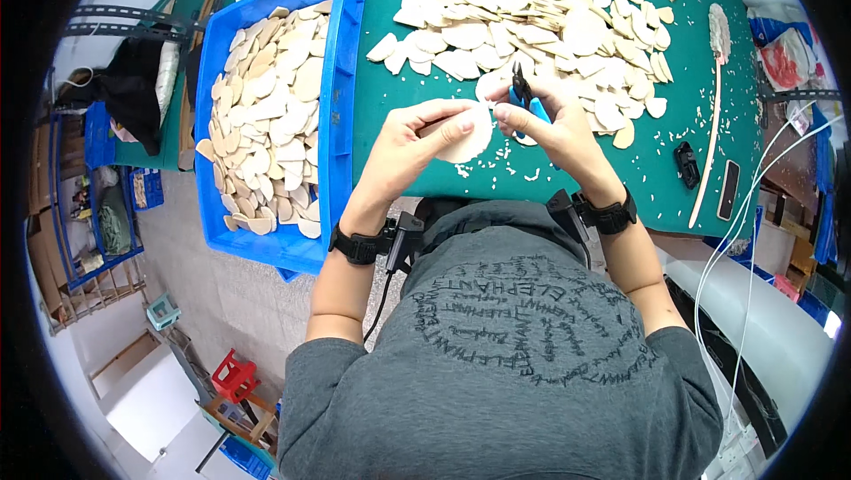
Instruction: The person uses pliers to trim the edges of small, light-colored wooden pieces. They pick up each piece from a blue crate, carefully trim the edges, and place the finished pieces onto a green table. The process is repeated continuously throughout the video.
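Blue bin full of wooden pieces sits left of the hands. Left hand pinches a pale piece just right of the bin, right hand grips blue-handled cutters at its edge. Loose pile sits beyond, on the green mat.

The scene is bright and evenly lit from overhead, with soft, short shadows under the hands and along the inner wall of the blue bin. The green tabletop shows no harsh glare, though the pale wooden pieces near its far edge look slightly washed out. The middle is sharp. Fisheye bending curves the tabletop's edges and the bin's sides, and a black ring closes the corners, with a pale haze just inside it.
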### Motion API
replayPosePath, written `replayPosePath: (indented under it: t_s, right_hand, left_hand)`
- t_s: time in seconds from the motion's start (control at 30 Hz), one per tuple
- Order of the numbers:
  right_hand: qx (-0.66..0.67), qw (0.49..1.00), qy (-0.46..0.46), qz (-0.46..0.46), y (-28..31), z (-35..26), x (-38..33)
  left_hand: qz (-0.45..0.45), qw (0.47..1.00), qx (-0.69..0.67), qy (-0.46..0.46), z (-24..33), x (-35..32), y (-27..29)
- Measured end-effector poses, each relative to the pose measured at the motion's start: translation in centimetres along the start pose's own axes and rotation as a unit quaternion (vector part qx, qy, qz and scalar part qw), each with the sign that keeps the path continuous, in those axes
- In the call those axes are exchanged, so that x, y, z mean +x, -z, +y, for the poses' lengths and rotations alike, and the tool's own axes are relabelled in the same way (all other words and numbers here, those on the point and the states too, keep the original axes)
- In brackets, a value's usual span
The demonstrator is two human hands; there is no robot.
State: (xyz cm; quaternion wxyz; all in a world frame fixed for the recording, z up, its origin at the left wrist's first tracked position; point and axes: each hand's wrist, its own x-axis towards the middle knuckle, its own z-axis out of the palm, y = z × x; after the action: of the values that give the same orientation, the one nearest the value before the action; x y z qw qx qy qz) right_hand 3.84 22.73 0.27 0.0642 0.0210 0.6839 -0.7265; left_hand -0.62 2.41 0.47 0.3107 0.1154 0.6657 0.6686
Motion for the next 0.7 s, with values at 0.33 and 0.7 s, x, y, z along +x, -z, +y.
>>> replayPosePath:
  t_s: [0.33,0.7]
  right_hand:
    - [0.051,0.999,0.005,0.005,0.4,-0.5,-0.2]
    - [-0.044,0.998,-0.031,0.021,0.9,2.6,-0.5]
  left_hand:
    - [-0.027,0.999,-0.011,0.016,0.1,0.0,-0.5]
    - [0.129,0.991,-0.021,-0.029,-1.2,-2.6,4.8]
